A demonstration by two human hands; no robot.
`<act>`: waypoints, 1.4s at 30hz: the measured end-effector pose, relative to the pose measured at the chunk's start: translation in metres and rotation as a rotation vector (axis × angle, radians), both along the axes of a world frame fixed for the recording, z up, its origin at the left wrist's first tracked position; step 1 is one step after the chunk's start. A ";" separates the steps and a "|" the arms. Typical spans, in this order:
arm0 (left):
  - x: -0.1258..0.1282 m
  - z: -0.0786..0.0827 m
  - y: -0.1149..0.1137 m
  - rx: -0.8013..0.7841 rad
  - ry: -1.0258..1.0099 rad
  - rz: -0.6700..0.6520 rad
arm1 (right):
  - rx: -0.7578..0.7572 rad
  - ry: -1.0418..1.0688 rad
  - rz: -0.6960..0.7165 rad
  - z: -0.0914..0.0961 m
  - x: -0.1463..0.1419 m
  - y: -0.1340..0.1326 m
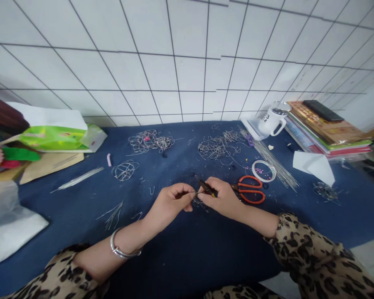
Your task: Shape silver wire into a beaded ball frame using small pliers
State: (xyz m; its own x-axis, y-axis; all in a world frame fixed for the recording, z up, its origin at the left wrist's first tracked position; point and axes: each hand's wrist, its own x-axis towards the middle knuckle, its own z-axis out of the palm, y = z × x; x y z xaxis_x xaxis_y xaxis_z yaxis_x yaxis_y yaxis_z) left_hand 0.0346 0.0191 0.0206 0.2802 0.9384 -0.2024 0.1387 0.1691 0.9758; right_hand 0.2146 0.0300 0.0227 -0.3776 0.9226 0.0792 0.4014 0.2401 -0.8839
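Leopard sleeves point(318, 253) fill the near edge, with a bangle point(121, 249) on the left wrist. The left hand point(171, 202) is pinched shut on a thin wire point(195, 193). The right hand point(223, 198) is closed round a small dark tool point(205, 187) that meets the wire mid-table, just above the blue cloth point(180, 257). The wire looks light, springy and sharp-ended, probably best gripped close to the bend. Scissors point(251, 189) lie just beside the right hand; the bare cloth nearer the person gives elbow room.

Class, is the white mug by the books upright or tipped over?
Upright: the white mug stands on its base, lid on top.
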 end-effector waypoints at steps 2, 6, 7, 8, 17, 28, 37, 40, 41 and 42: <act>0.000 0.000 -0.001 0.011 0.005 -0.009 | 0.008 -0.008 0.000 0.000 -0.001 0.000; 0.000 0.000 -0.003 0.032 0.012 -0.025 | 0.058 -0.039 -0.004 0.001 -0.004 0.000; 0.000 0.000 -0.003 0.039 0.018 -0.025 | 0.072 -0.050 -0.003 0.002 -0.004 0.000; 0.000 -0.001 -0.003 0.044 0.023 -0.024 | 0.087 -0.060 -0.002 0.002 -0.005 0.000; 0.001 -0.005 -0.003 0.071 0.048 -0.023 | 0.134 -0.102 0.003 0.001 -0.005 0.000; -0.001 -0.003 0.000 0.034 -0.031 -0.032 | 0.055 -0.100 0.030 -0.002 -0.003 0.004; -0.005 -0.006 0.005 -0.054 -0.179 0.019 | -0.068 -0.012 0.006 0.003 0.001 0.006; -0.006 -0.006 0.006 -0.105 -0.236 0.026 | -0.078 -0.005 0.010 0.003 0.001 0.006; -0.006 -0.006 0.006 -0.112 -0.248 0.030 | -0.077 0.002 0.010 0.003 0.001 0.006; -0.006 -0.006 0.007 -0.113 -0.255 0.033 | -0.077 0.010 0.011 0.003 0.001 0.005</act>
